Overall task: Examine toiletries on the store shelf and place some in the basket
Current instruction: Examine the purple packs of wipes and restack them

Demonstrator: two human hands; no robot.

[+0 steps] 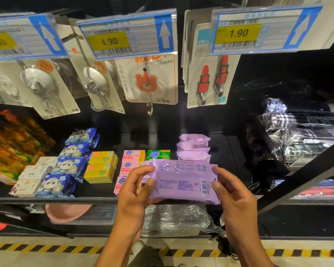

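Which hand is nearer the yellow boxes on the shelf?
Left. The left hand holds the purple pack beside the yellow boxes; the right hand holds its far end.

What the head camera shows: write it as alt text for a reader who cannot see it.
A left hand and a right hand hold a purple pack by its ends, barcode side facing the camera, before a store shelf. Behind it lie more purple packs, boxed soaps and blue packs; carded hooks hang above under price tags.
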